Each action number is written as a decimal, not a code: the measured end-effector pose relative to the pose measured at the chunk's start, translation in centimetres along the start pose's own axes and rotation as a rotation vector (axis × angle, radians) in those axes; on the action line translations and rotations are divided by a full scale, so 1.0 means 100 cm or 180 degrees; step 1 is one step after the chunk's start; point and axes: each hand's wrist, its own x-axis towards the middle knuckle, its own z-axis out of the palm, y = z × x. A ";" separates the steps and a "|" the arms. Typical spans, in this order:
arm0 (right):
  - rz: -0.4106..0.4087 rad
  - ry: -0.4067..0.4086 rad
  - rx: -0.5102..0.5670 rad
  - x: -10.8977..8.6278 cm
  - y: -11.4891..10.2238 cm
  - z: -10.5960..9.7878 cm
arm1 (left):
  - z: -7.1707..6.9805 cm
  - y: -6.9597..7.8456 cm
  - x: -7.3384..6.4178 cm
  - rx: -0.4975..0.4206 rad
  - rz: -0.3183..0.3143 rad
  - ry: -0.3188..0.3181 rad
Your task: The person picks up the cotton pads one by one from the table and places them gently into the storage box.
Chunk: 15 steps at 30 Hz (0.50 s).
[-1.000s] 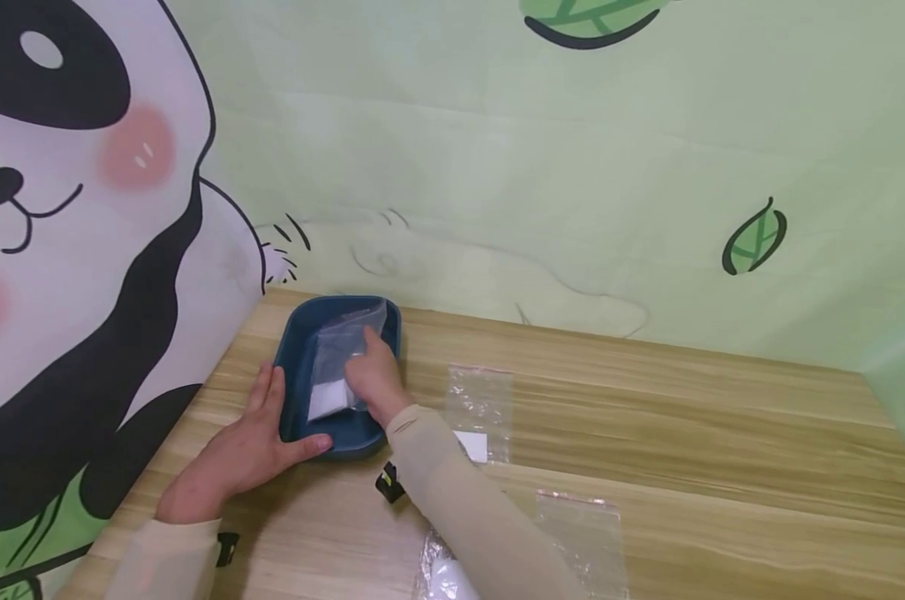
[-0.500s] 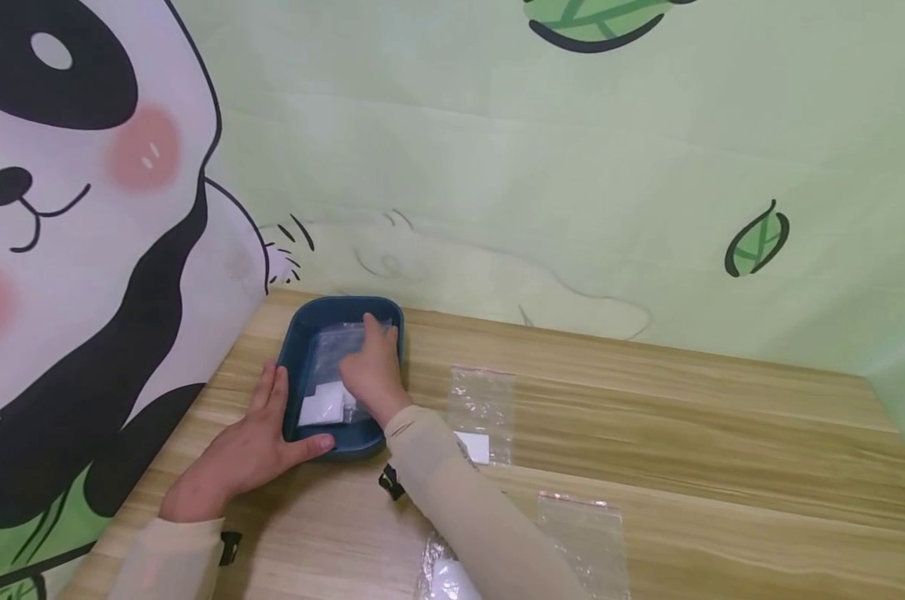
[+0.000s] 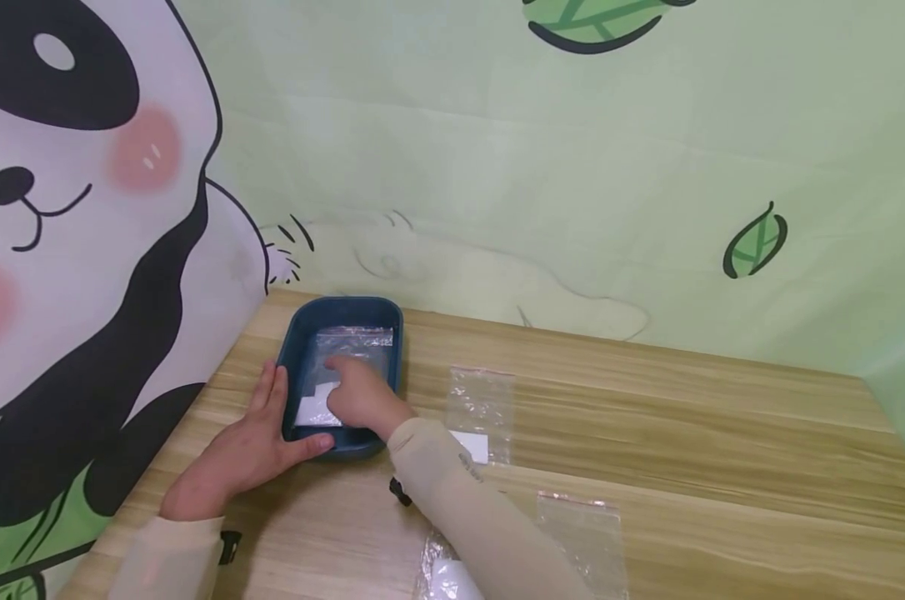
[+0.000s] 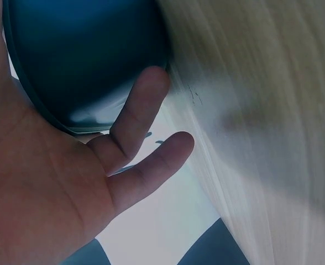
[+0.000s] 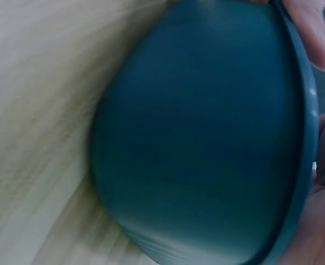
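A dark blue tray stands near the back left of the table. Inside it lies a clear zip bag, with white rectangular pieces at the near end. My left hand rests at the tray's near-left corner, its thumb by the front rim and its fingers along the left side. In the left wrist view two fingers extend outside the tray wall. My right hand reaches in over the bag, one finger pointing left across it; its underside is hidden. The right wrist view shows the tray's outer wall.
Right of the tray lies another clear bag with a white piece in it. Two more bags lie nearer me, one clear bag and one with white contents, partly under my right sleeve. A printed cloth wall rises behind the table.
The zip bag has gone from tilted up in my right hand to lying flat in the tray. My right hand has moved left and nearer across it. My left hand keeps its place.
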 end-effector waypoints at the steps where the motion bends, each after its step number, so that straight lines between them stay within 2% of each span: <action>1: -0.0010 -0.0067 -0.0083 0.000 0.000 0.002 | 0.000 0.000 0.000 0.0000 -0.0005 -0.0004; 6: 0.0029 -0.0229 -0.0271 -0.001 -0.001 0.008 | 0.000 -0.001 0.000 0.0007 -0.0019 -0.0018; 15: -0.0013 -0.0338 -0.0469 0.003 0.002 0.009 | 0.000 -0.001 0.000 -0.0008 -0.0010 -0.0009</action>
